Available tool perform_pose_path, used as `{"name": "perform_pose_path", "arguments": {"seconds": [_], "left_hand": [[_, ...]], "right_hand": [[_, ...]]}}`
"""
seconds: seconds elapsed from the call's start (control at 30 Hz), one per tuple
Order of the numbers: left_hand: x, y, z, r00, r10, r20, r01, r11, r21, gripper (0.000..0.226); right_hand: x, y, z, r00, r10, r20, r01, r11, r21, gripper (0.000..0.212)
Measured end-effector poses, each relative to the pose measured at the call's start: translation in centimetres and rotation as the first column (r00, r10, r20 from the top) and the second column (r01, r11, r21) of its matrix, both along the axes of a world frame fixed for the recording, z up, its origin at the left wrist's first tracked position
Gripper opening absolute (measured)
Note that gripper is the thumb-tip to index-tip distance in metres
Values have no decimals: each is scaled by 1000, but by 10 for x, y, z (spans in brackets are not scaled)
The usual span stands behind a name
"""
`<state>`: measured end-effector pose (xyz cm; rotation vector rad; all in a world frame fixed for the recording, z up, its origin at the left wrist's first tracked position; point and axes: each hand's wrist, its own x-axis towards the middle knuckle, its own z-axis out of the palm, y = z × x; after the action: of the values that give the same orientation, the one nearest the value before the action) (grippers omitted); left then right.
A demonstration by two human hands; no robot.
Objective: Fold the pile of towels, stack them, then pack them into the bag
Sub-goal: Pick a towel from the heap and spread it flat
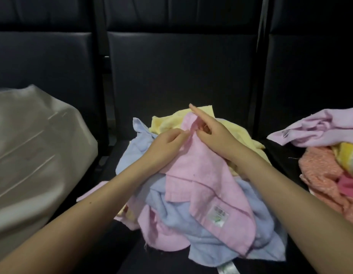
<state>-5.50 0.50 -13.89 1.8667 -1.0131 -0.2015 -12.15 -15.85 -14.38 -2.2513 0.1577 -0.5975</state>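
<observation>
A loose pile of towels lies on the dark seat in the middle. On top is a pink towel with a white label near its lower edge. Blue towels and a yellow towel lie under and behind it. My left hand pinches the pink towel's upper edge from the left. My right hand grips the same edge from the right, its index finger sticking out straight. A beige bag lies on the seat to the left.
A second heap of cloths lies on the right seat: a lilac one on top, orange and yellow-striped ones below. Dark padded seat backs rise behind everything.
</observation>
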Motion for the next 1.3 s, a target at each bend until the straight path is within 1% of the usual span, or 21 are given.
{"name": "perform_pose_path", "arguments": {"seconds": [0.1, 0.13, 0.17, 0.27, 0.33, 0.37, 0.4, 0.43, 0.53, 0.57, 0.6, 0.67, 0.77, 0.83, 0.9, 0.97, 1.03, 1.1, 1.13, 1.2, 1.3], "left_hand": [[2, 1, 1, 999, -40, 15, 39, 998, 58, 41], [3, 1, 1, 999, -48, 20, 46, 994, 95, 39], [3, 1, 2, 999, -45, 14, 43, 991, 126, 36], [6, 4, 4, 998, -29, -56, 38, 985, 171, 37], [3, 11, 6, 992, -27, -124, 46, 988, 149, 48], [1, 16, 8, 986, -15, -165, 35, 992, 124, 53], [0, 21, 9, 979, 4, -202, 12, 997, 79, 53], [-6, 27, 14, 972, 21, -234, -14, 1000, 28, 49], [-19, 43, 34, 965, 60, -257, -91, 990, -109, 52], [-25, 48, 45, 964, 54, -259, -97, 983, -157, 47], [-31, 52, 55, 961, 27, -274, -86, 975, -205, 40], [-44, 60, 75, 941, -52, -336, -52, 955, -292, 33], [-60, 77, 99, 921, -152, -358, 7, 927, -374, 32], [-67, 92, 109, 918, -183, -351, 41, 926, -375, 32], [-72, 106, 111, 910, -188, -369, 44, 930, -365, 28], [-74, 121, 105, 918, -147, -367, 17, 942, -336, 27], [-76, 135, 94, 937, -107, -334, 8, 958, -286, 24], [-79, 150, 83, 935, -95, -341, 15, 973, -230, 24], [-81, 156, 79, 930, -85, -358, 10, 978, -207, 24], [-87, 165, 76, 924, -76, -376, 1, 980, -197, 27], [-99, 170, 82, 913, -60, -403, -41, 971, -236, 32]], "right_hand": [[3, -7, 5, 995, 12, -98, -14, 1000, -21, 21], [3, -9, 7, 992, -8, -123, 7, 1000, -10, 12], [3, -10, 9, 989, -27, -142, 26, 1000, -8, 9], [0, -9, 16, 983, -65, -169, 57, 997, -51, 11], [-3, -3, 21, 989, -100, -108, 85, 987, -134, 14], [-6, 1, 24, 992, -112, -54, 103, 983, -153, 14], [-10, 6, 28, 993, -114, 1, 113, 982, -149, 14], [-15, 11, 33, 994, -102, 44, 107, 987, -117, 14], [-36, 31, 52, 992, -54, 117, 38, 989, 140, 16], [-44, 38, 61, 987, -45, 153, 17, 983, 183, 15], [-53, 46, 70, 981, -41, 189, 6, 983, 181, 15], [-71, 60, 85, 975, -11, 222, -24, 988, 154, 12], [-98, 76, 102, 984, 67, 166, -89, 988, 129, 13], [-116, 81, 106, 992, 97, 84, -106, 988, 110, 10], [-133, 84, 102, 993, 121, 16, -122, 979, 166, 10], [-149, 84, 93, 993, 114, -15, -107, 964, 244, 13], [-160, 84, 81, 996, 89, 0, -83, 931, 356, 17], [-169, 87, 72, 997, 60, 41, -73, 850, 522, 25], [-173, 89, 69, 997, 54, 53, -75, 816, 573, 27], [-178, 93, 67, 996, 52, 73, -86, 786, 612, 25], [-183, 101, 73, 994, -15, 108, -54, 792, 609, 25]]}}
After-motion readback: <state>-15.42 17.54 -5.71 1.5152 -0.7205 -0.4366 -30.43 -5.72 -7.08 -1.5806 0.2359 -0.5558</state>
